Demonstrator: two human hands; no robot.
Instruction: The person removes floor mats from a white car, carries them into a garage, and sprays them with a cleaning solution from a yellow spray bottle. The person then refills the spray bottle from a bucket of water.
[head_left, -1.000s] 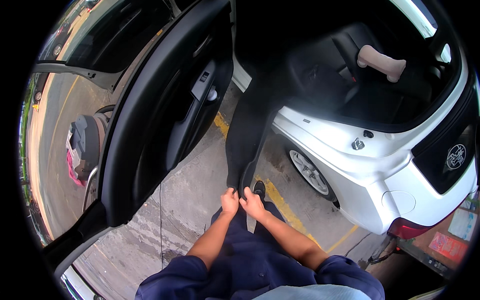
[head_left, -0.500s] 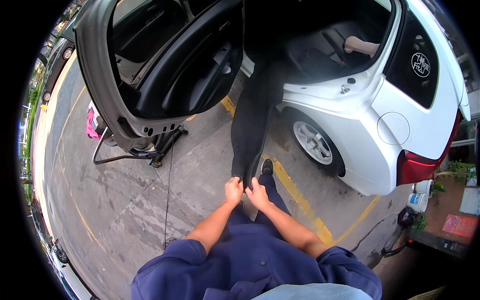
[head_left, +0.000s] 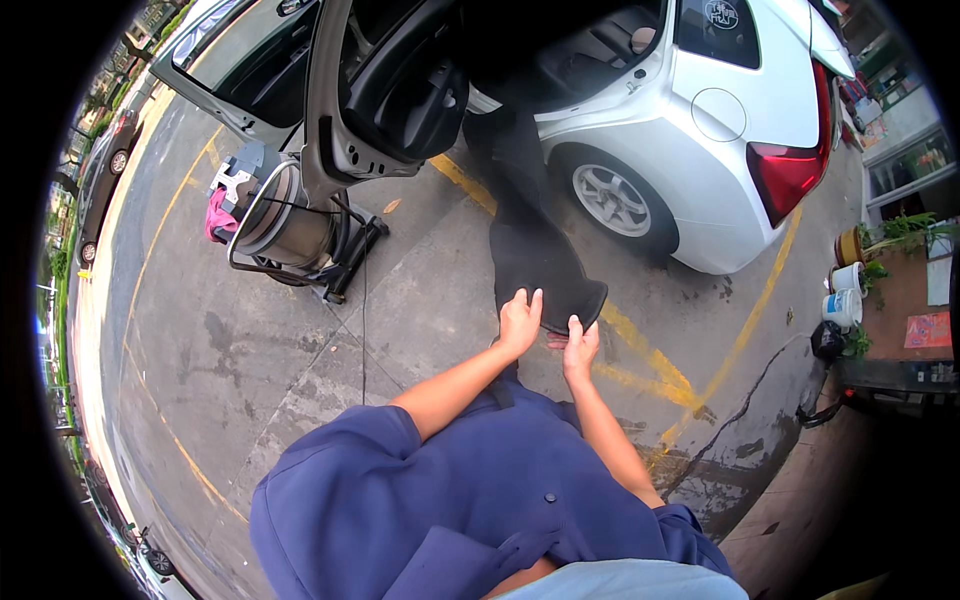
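A long black car floor mat (head_left: 540,262) stretches from the open rear doorway of a white car (head_left: 650,160) toward me. My left hand (head_left: 520,322) is closed on its near edge, thumb on top. At the mat's near right corner, my right hand (head_left: 577,350) grips the edge between the thumb above and the fingers beneath. The near end is spread wide and tilted, while the far part narrows and runs down beside the door sill. Its far end is lost in the dark doorway.
The open rear door (head_left: 405,110) stands left of the mat. Beyond it is a drum-shaped wet vacuum (head_left: 290,215) on a wheeled frame, with a cable (head_left: 364,330) along the pavement. The rear wheel (head_left: 612,200) is to the right. Buckets (head_left: 843,307) and plants stand far right.
The mat's near end has spread out and swung to the right. My hands have moved up and right, farther apart. The view has shifted, showing more of the vacuum.
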